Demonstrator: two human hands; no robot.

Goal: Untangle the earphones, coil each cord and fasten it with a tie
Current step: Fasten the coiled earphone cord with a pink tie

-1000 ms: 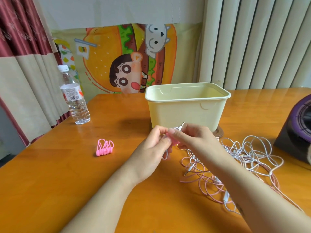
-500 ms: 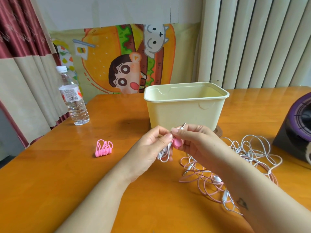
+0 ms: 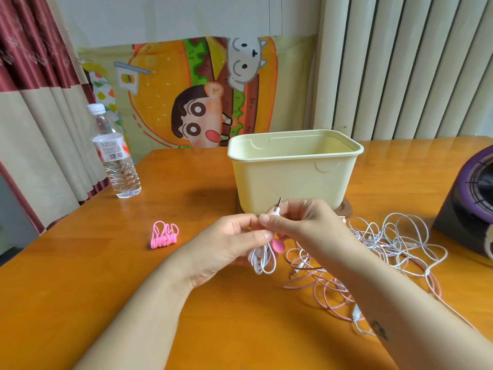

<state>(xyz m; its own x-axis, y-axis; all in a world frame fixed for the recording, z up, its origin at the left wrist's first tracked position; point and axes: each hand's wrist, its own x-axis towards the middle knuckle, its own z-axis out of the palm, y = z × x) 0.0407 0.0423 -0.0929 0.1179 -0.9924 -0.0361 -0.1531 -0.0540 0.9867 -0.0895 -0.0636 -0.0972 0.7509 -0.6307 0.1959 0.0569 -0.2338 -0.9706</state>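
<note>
My left hand (image 3: 229, 241) grips a small coil of white earphone cord (image 3: 262, 259) whose loops hang below my fingers. My right hand (image 3: 306, 225) pinches the same coil from the right, and the jack plug (image 3: 278, 205) sticks up between my fingers. A pink tie (image 3: 278, 245) shows at the coil just under my right thumb. A tangle of white and pink earphone cords (image 3: 373, 252) lies on the table to the right, partly under my right forearm. A bunch of spare pink ties (image 3: 164, 235) lies to the left.
A pale yellow tub (image 3: 293, 180) stands just behind my hands on the orange wooden table (image 3: 80, 289). A water bottle (image 3: 117, 158) stands at the far left edge. A dark purple-rimmed object (image 3: 469, 206) sits at the right edge.
The coil's white loops now hang lower and show more below my left hand. My hands have stayed together in front of the tub, and the pink tie shows more clearly.
</note>
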